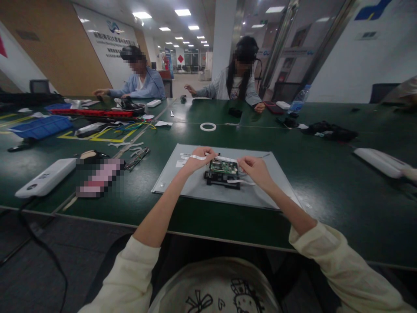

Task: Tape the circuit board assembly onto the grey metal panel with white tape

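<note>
A narrow white flat strip [227,158], which looks like a ribbon cable, runs between my two hands. My left hand [197,161] pinches its left part, and a length of it trails across the fingers. At its other end, the closed fingertips of my right hand [256,170] grip the strip. Just below it lies a green circuit board [224,167] on a black plastic frame [215,178]. A second white strip [241,181] sticks out at the frame's lower right. All this rests on a grey flat panel [182,184] on the green table [332,174].
A white ring [207,127] lies beyond the panel. To the left are pliers [138,158], a pixelated pink object [101,177], a white power bank-like box [46,177] and a blue tray [41,127]. Another white box [379,162] lies right. Two people sit across the table.
</note>
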`<state>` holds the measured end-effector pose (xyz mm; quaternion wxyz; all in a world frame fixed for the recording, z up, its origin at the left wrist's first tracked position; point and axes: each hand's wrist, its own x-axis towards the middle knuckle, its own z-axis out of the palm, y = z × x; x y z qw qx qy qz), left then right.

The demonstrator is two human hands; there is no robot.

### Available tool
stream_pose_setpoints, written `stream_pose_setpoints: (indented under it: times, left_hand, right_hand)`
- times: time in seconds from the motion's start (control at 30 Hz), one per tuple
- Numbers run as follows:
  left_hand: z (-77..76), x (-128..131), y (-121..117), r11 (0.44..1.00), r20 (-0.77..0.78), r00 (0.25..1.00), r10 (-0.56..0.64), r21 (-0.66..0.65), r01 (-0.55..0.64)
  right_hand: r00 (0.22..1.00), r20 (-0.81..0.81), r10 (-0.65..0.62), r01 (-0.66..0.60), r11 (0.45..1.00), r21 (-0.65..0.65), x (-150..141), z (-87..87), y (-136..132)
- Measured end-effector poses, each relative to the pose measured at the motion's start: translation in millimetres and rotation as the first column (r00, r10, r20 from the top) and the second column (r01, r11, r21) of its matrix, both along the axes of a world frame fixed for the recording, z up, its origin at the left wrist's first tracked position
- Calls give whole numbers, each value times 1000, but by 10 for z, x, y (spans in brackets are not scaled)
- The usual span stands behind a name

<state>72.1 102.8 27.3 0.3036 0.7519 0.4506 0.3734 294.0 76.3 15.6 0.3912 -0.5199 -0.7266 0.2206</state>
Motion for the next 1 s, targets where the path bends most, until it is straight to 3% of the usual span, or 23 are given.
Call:
stream_pose_setpoints:
  times: [0.2,0.33,0.43,0.53,0.7,0.87,1.0]
  left_hand:
    - [5,24,-2,978,-152,971,182,128,-164]
    - [8,-25,20,967,-159,960,230,150,-207]
    - [0,-111,43,992,-133,984,121,55,-115]
    - [-15,-194,55,997,-123,990,-69,-39,65]
    - [-23,-262,39,930,-56,939,-339,-173,325]
    - [-23,-295,22,903,4,931,-366,-242,356]
    - [-19,-303,15,914,36,943,-331,-237,330]
  right_hand:
    - [978,207,-25,12,998,63,-50,100,65]
    - [971,235,37,-44,999,25,-195,177,-87]
    - [964,221,148,-139,989,-58,-324,142,-270]
    - [943,261,207,-197,978,-66,-378,83,-387]
    - [909,296,294,-292,955,-54,-331,87,-434]
    - [893,311,324,-344,939,10,-356,118,-492]
    - [918,161,362,-372,927,41,-373,77,-514]
